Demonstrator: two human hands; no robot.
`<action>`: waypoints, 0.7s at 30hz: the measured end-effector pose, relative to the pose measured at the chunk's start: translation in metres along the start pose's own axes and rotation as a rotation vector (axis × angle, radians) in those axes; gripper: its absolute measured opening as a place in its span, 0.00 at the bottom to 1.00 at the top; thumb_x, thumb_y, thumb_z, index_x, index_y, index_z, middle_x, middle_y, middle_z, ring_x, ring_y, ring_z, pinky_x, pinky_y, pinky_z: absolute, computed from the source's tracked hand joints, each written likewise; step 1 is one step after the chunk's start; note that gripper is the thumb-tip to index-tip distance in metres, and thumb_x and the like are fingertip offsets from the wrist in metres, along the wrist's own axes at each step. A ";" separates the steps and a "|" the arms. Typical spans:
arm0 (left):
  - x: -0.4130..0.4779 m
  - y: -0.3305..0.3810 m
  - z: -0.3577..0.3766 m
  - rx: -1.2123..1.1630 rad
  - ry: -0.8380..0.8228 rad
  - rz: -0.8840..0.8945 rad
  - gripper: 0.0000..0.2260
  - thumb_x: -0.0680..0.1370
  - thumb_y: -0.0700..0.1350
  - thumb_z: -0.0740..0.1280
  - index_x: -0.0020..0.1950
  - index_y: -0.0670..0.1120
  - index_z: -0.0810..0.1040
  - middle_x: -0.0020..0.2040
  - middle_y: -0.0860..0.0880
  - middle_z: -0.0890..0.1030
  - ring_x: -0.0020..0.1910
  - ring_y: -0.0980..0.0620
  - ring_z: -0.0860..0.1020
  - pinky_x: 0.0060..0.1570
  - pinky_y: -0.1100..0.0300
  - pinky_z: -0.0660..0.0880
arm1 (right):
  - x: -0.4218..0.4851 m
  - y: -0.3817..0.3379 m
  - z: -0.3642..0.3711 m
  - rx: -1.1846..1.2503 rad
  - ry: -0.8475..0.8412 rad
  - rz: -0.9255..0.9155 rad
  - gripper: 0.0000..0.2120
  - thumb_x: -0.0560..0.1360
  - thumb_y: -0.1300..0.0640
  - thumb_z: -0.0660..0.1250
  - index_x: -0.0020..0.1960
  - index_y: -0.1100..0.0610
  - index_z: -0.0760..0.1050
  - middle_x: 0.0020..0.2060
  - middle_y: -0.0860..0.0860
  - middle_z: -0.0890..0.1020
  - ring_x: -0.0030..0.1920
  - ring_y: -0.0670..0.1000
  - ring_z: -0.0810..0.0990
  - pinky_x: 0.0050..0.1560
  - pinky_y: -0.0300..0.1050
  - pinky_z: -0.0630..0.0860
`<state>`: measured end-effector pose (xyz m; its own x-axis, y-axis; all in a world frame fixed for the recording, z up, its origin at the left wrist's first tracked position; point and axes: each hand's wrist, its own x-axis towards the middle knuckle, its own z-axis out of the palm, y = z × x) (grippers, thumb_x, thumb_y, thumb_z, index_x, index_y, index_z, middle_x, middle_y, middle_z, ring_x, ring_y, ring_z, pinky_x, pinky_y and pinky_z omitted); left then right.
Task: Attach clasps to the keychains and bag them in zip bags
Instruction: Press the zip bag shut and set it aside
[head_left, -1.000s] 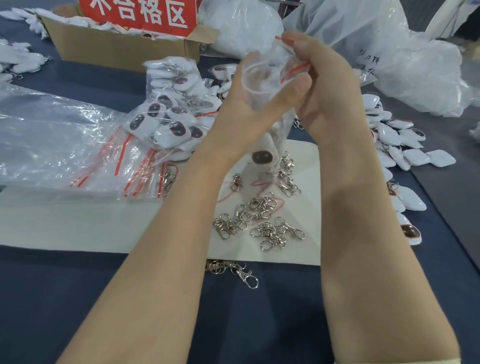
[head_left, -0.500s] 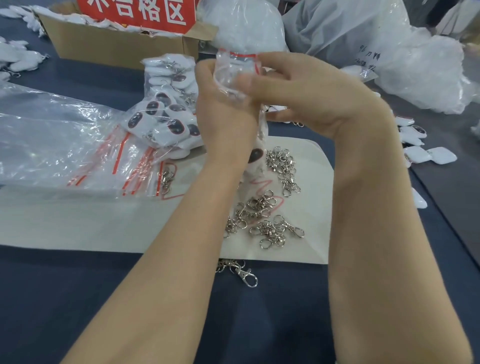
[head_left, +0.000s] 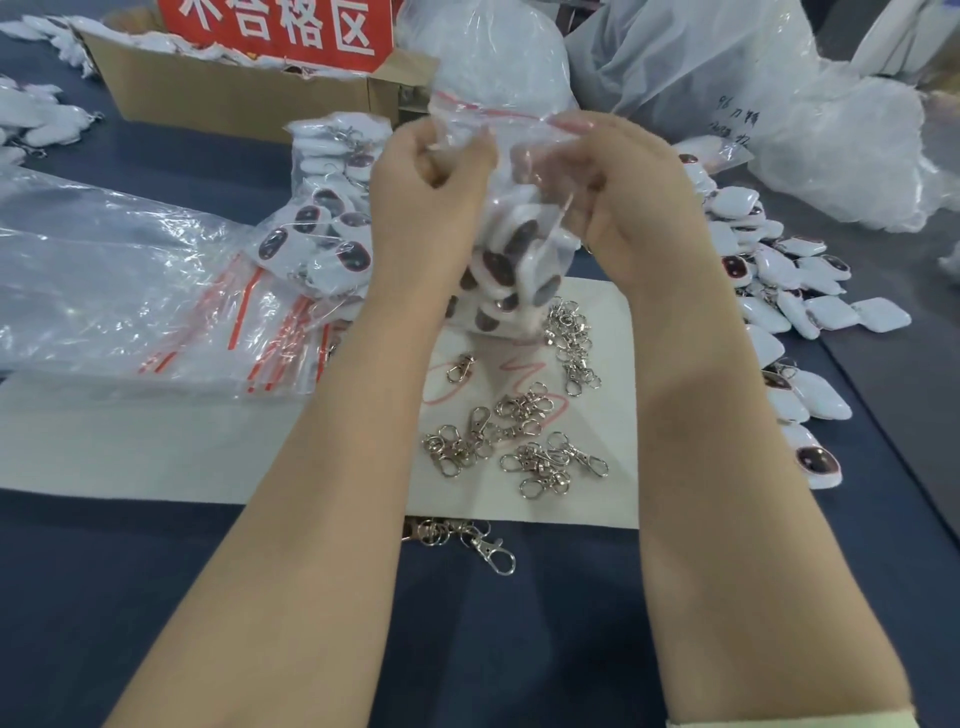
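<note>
Reaching both bare forearms forward and up over the tabletop (head_left: 156, 597), wrists angled in toward each other. Curling the left hand (head_left: 431, 171) into a tight grip, knuckles toward the camera, and pinching the upper left side of a clear zip bag (head_left: 496, 122) just under its red seal strip. Wrapping the right hand (head_left: 628, 197) round the bag's right side in a closed grip, fingertips partly showing through the plastic. Holding the bag upright between the two hands, mouth at the top, bottom hanging over the far edge of a white sheet (head_left: 156, 441); touching it or not, impossible to tell. Carrying several white keychains (head_left: 511, 270) with dark faces, bunched in the bag's lower half. Hovering above loose metal clasps (head_left: 519, 441) scattered on the sheet between the forearms. Flanked on the left by empty bags (head_left: 130, 291) and a filled bag (head_left: 322, 234), on the right by a heap of unbagged keychains (head_left: 779, 275). Facing a cardboard box (head_left: 234, 104) at the tabletop's far side.
</note>
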<state>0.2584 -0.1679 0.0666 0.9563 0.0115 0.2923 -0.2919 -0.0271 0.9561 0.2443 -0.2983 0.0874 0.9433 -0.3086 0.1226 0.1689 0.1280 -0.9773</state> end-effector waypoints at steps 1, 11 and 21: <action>0.000 0.001 -0.002 -0.013 0.033 0.068 0.08 0.80 0.47 0.64 0.51 0.43 0.77 0.41 0.53 0.81 0.37 0.64 0.77 0.43 0.68 0.73 | 0.000 0.000 -0.003 0.095 -0.006 0.007 0.09 0.74 0.71 0.60 0.50 0.64 0.76 0.34 0.58 0.81 0.37 0.56 0.78 0.43 0.47 0.74; 0.000 0.014 -0.003 -0.100 0.021 0.310 0.05 0.80 0.39 0.61 0.49 0.40 0.76 0.38 0.53 0.79 0.36 0.64 0.77 0.41 0.68 0.71 | -0.002 -0.006 -0.008 -0.283 0.094 -0.385 0.02 0.79 0.64 0.61 0.49 0.61 0.73 0.36 0.50 0.78 0.36 0.48 0.79 0.42 0.45 0.77; 0.005 0.001 -0.005 -0.177 0.073 -0.032 0.07 0.79 0.40 0.64 0.40 0.45 0.76 0.36 0.49 0.81 0.30 0.61 0.76 0.37 0.66 0.71 | 0.002 0.001 -0.006 -0.480 -0.009 -0.262 0.05 0.74 0.59 0.71 0.49 0.55 0.77 0.41 0.48 0.81 0.34 0.44 0.81 0.37 0.36 0.75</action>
<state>0.2626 -0.1632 0.0689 0.9631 0.0822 0.2563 -0.2663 0.1506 0.9521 0.2444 -0.3046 0.0858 0.8900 -0.2640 0.3717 0.2510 -0.3969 -0.8829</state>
